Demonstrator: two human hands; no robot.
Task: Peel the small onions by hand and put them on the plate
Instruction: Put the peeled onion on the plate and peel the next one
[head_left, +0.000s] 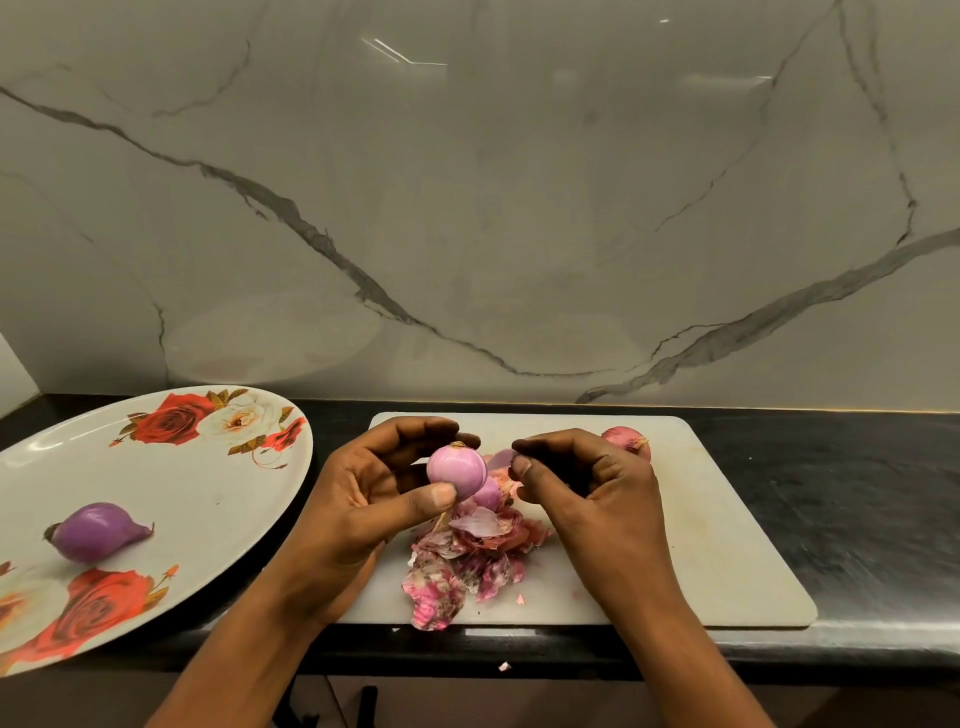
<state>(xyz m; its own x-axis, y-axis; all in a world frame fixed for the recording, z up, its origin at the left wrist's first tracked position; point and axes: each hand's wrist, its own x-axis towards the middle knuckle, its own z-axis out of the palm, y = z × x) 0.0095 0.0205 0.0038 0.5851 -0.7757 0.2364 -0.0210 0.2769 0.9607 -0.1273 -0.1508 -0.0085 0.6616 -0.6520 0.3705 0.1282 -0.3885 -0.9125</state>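
Right now the left hand (374, 493) grips an onion (456, 470) between thumb and curled fingers, held above the board (727, 519) near its back-left corner. It looks fully peeled: pale pink, small brown stub on top. Right hand (587, 483) is just beside it over the board's middle, fingers curled, thumb and forefinger pinching a flake (500, 459) of skin, probably the last strip. Skins (467, 561) are piled on the board's front-left, some overhanging its front edge. A pink onion (488, 494) sits on the board under the held one, mostly hidden; can't tell if it's fully peeled. Unpeeled onion (626, 440) is at the board's back, behind the right hand. Plate (208, 493) is left of the board, with one purple onion (98, 531) on it. Risks: the held onion is smooth and likely slick and the grip looks light, so a tug on the flake could pop it into the skins or off the counter (857, 493). The plate is shallow, so a round onion dropped from height could roll over the rim. Set it down mid-plate. The stub on top may count as unfinished.
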